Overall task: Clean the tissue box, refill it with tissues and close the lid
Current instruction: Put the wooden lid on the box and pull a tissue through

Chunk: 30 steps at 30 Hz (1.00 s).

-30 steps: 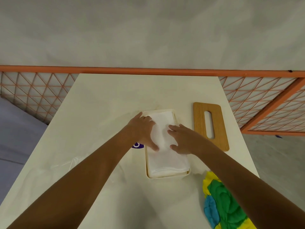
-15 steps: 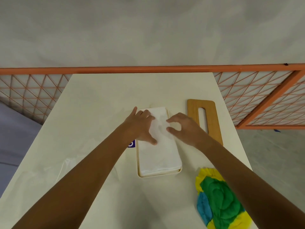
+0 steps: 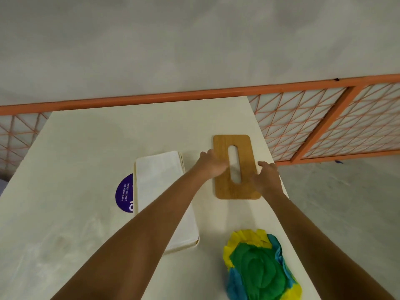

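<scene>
Counter [image 3: 108,137] carries box [image 3: 135,182], filled with tissues [image 3: 158,176]; refill judged done. Lid [image 3: 244,152] lies flat at its 3 o'clock, left hand [image 3: 213,164] and right hand [image 3: 267,178] fingers pinching its long edges. Closing outstanding.

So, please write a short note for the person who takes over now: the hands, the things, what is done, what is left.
Left hand: on the left long edge of the wooden lid; grip unclear, blurred.
Right hand: at the lid's right edge; grip unclear too.
Lid lies flat on the table, right of the tissue box.
Done: tissues fill the box.
Left: lift the lid, set it on the box.
Coloured cloth lies near the front edge.
</scene>
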Tool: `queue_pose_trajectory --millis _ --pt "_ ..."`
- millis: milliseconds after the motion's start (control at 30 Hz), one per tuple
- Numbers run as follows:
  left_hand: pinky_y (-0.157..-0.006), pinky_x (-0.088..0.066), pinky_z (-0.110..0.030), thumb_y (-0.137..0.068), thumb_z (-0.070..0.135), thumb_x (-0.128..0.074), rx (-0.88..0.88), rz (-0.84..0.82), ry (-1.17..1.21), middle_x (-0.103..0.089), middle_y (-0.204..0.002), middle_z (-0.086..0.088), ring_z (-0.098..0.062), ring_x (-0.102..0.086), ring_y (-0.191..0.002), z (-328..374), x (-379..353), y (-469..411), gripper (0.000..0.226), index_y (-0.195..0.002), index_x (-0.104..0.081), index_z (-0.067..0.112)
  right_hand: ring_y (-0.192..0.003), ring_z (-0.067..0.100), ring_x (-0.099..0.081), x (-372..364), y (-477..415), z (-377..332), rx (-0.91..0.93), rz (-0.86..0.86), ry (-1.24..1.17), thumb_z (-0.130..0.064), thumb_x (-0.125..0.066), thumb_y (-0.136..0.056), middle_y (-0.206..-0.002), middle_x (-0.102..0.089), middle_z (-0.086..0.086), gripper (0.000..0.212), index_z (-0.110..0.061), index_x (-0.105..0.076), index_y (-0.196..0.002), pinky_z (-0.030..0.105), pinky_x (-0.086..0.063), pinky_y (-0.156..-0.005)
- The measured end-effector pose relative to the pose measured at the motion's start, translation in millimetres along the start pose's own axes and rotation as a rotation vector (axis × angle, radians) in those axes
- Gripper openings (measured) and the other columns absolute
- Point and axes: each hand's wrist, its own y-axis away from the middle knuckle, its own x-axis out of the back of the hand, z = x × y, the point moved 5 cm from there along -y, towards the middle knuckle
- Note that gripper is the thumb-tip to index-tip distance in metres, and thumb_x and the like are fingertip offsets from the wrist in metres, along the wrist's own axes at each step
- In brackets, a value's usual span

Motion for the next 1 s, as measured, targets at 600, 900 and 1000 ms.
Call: queue_pose_trajectory --millis 600,900,1000 --pt "-0.065 -0.046 -0.024 -0.091 0.004 -0.043 0.123 0.086 -0.066 -0.049 -0.074 -0.005 -0.023 -0.057 -0.085 -3 -15 -22 0.032 -0.061 -0.038 0.01 -0.123 0.032 -0.044 -2 -16 14 -0.089 -0.067 -0.217 -0.026 -0.06 -0.088 -0.137 -0.039 0.014 0.057 -0.004 -0.039 -0.136 0.04 -0.039 -0.101" --pt "-0.085 -0.056 -0.038 -0.09 0.004 -0.055 0.015 0.18 0.398 -0.063 -0.116 -0.016 -0.032 -0.066 -0.099 -15 34 44 0.025 -0.115 -0.058 0.001 -0.121 0.031 -0.044 25 39 -31 0.073 0.033 -0.292 -0.029 -0.06 -0.087 -0.134 -0.041 0.014 0.056 -0.006 -0.043 -0.135 0.047 -0.039 -0.104" --pt "-0.09 -0.054 -0.041 -0.09 0.004 -0.055 0.02 0.22 0.38 -0.061 -0.121 -0.016 -0.033 -0.065 -0.1 -41 46 72 0.041 -0.131 -0.049 0.002 -0.12 0.031 -0.045 8 67 -44 0.094 -0.018 -0.298 -0.03 -0.059 -0.088 -0.133 -0.041 0.013 0.055 -0.008 -0.043 -0.135 0.047 -0.039 -0.104"
